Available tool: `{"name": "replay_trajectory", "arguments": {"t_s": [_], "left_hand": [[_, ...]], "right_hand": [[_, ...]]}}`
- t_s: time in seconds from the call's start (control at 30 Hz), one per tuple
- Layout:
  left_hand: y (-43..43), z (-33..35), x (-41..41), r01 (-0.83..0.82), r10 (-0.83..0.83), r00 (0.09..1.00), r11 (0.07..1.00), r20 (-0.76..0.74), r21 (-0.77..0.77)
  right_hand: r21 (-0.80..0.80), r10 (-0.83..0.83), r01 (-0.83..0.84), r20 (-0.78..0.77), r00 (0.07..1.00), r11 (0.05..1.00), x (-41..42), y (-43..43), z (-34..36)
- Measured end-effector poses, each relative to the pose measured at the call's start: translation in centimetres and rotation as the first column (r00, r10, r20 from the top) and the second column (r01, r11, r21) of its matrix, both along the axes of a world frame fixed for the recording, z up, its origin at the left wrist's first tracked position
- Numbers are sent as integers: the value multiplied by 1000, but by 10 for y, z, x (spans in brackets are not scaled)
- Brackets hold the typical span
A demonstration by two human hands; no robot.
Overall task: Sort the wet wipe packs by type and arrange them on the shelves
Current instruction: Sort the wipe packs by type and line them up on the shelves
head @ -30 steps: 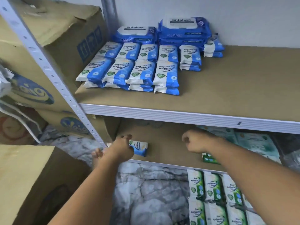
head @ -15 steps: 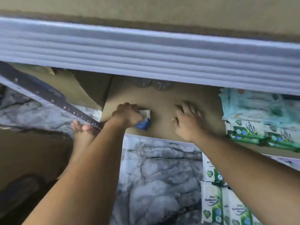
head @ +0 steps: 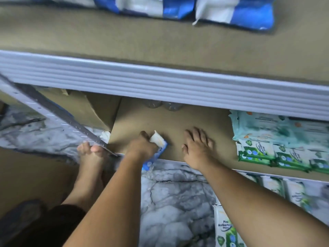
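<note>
The left hand [head: 142, 148] has its fingers curled round a blue-and-white wipe pack [head: 159, 144] at the front edge of the lower shelf [head: 151, 120], toward its left end. Part of the pack hangs past that edge, over the floor [head: 170, 193]. The right hand [head: 197, 148] lies flat with its fingers spread on the bare board just beside it and holds nothing. If the pack were let go here, its overhang would probably tip it off the edge. Left on this shelf, it would likely count as mis-sorted, since the matching blue packs [head: 231, 13] sit on the upper shelf [head: 124, 38], while this level's right end carries green packs [head: 258, 154] in front and teal packs [head: 267, 125] behind. A cardboard box [head: 80, 107] fills the left rear corner. The floor is marbled grey; more green packs [head: 225, 227] lie on it at the right, and a bare foot [head: 90, 157] stands by the rack's perforated upright [head: 53, 113].
</note>
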State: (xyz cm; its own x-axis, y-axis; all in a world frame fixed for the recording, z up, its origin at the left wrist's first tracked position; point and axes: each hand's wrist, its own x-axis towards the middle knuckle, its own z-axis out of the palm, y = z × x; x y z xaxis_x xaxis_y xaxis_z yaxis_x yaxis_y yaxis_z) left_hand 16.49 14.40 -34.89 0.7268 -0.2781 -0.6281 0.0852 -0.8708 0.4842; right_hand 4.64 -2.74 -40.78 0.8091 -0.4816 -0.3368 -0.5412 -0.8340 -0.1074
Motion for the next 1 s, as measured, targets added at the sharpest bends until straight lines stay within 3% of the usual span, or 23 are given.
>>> {"name": "replay_trajectory", "arguments": {"t_s": [0.1, 0.17, 0.43, 0.67, 0.77, 0.9, 1.0], "left_hand": [[4, 25, -32, -239, 214, 967, 951, -140, -195], [7, 43, -53, -318, 264, 940, 908, -216, -273], [14, 175, -126, -364, 300, 931, 823, -210, -437], [3, 257, -180, -257, 178, 966, 756, -189, -602], [-7, 290, -193, -243, 180, 970, 677, -164, -694], [-32, 325, -191, -214, 243, 967, 594, -81, -776], [-54, 339, -179, -103, 264, 961, 612, 80, -784]], "right_hand": [[90, -109, 112, -40, 993, 990, -21, 9, 38], [98, -99, 102, -33, 995, 990, -34, 11, 72], [153, 35, -46, 75, 997, 987, -90, -4, 230], [28, 184, -197, 258, 949, 980, -144, -18, 346], [-7, 176, -187, 379, 909, 982, -158, -30, 384], [-57, 136, -128, 603, 786, 990, -161, -53, 403], [-64, 72, -38, 717, 693, 997, -152, -69, 391]]}}
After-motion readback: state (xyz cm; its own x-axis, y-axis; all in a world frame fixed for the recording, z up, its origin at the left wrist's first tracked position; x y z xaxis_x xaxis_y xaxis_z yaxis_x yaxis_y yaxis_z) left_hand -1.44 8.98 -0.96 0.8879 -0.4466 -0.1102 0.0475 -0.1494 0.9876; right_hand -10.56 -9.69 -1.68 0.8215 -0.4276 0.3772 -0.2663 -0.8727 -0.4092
